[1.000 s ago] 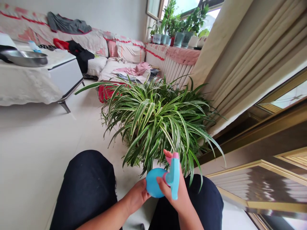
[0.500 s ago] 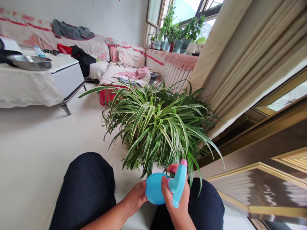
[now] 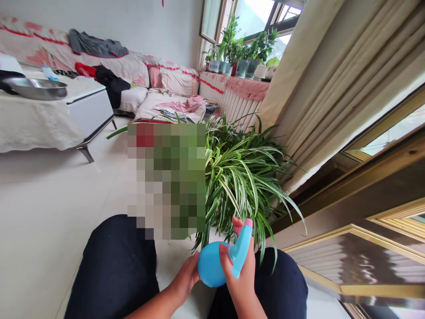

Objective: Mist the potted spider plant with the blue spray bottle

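A blue spray bottle (image 3: 212, 265) with a pink nozzle tip is tilted between my hands, low in the view. My right hand (image 3: 241, 274) is closed around its neck and spray head. My left hand (image 3: 187, 274) grips the side of the bottle's rounded body, its far fingers hidden beneath. Just beyond the nozzle spreads a large spider plant (image 3: 245, 173) with long green and white striped leaves. Some leaves hang down close to my right hand. A blocky blur covers the plant's left part, and its pot cannot be seen.
My dark-trousered knees flank the bottle. A cloth-covered table (image 3: 89, 102) bearing a metal basin (image 3: 36, 91) stands left, before a sofa (image 3: 133, 73) with clothes on it. Potted plants (image 3: 242, 62) line the windowsill. A beige curtain (image 3: 318, 88) and brown-gold panels (image 3: 365, 248) border the right.
The view has shifted slightly, so the room sits a little lower and further left. Both hands keep their hold on the spray bottle, whose head is turned a bit. A blur now covers part of the plant.
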The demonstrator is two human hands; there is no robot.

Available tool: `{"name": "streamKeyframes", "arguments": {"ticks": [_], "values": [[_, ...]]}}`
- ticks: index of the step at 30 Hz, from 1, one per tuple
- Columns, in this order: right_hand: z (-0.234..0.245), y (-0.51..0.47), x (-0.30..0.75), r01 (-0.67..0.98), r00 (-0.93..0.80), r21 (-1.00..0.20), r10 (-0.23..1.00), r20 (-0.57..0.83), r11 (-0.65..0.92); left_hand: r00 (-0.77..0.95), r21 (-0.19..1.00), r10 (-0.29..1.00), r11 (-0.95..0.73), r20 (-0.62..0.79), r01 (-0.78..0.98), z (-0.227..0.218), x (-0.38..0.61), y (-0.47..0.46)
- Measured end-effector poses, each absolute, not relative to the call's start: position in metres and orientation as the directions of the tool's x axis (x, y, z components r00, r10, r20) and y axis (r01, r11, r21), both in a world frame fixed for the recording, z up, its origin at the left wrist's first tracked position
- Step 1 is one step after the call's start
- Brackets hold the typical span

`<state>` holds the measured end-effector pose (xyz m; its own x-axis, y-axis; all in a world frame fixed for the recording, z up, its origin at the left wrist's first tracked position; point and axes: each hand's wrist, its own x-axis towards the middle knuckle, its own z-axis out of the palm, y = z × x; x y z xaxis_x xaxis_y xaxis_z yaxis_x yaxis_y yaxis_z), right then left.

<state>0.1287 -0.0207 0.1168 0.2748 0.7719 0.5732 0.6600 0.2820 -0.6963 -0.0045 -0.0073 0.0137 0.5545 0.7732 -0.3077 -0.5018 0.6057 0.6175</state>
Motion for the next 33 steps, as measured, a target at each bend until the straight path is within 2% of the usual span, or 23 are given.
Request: {"name": "streamKeyframes", "arguments": {"ticks": [4, 9, 18, 26, 30, 33], "values": [[0.127, -0.022, 0.128, 0.637, 0.343, -0.727, 0.751, 0.564, 0.256, 0.674, 0.503, 0.710, 0.666, -0.203, -0.550, 0.018, -0.006, -0.002], [0.135, -0.023, 0.131, 0.565, 0.422, -0.803, 0.770, 0.479, 0.191, 0.735, 0.408, 0.657, 0.725, -0.168, -0.555, 0.021, -0.004, -0.001], [0.131, -0.016, 0.133, 0.551, 0.448, -0.820, 0.773, 0.450, 0.158, 0.760, 0.344, 0.630, 0.757, -0.160, -0.555, 0.021, -0.004, -0.001], [0.118, -0.009, 0.144, 0.592, 0.229, -0.748, 0.827, 0.513, 0.300, 0.653, 0.362, 0.699, 0.712, -0.292, -0.601, 0.018, 0.000, -0.001], [0.121, -0.012, 0.141, 0.581, 0.191, -0.753, 0.848, 0.495, 0.309, 0.669, 0.318, 0.668, 0.744, -0.326, -0.588, 0.015, 0.000, -0.002], [0.126, -0.013, 0.140, 0.611, 0.100, -0.706, 0.850, 0.518, 0.358, 0.692, 0.273, 0.642, 0.767, -0.331, -0.581, 0.011, -0.001, -0.003]]}}
